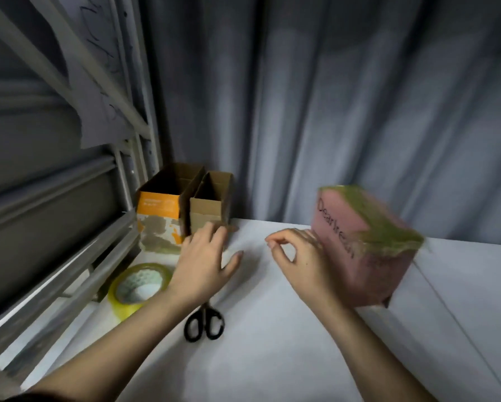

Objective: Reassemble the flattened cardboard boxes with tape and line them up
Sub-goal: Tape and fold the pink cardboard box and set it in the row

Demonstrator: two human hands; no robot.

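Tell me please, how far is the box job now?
Done: an orange box and a brown box stand side by side against the curtain. In hand: the right hand holds the taped pink box. Left: lining it up beside them.

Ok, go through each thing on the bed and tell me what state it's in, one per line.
Orange box: upright, top open.
Brown box: upright, top open, beside the orange one.
Pink box: taped, tilted, blurred.
Tape roll: lying flat.
Scissors: lying closed.
Left hand: open, at the brown box.
Right hand: against the pink box.
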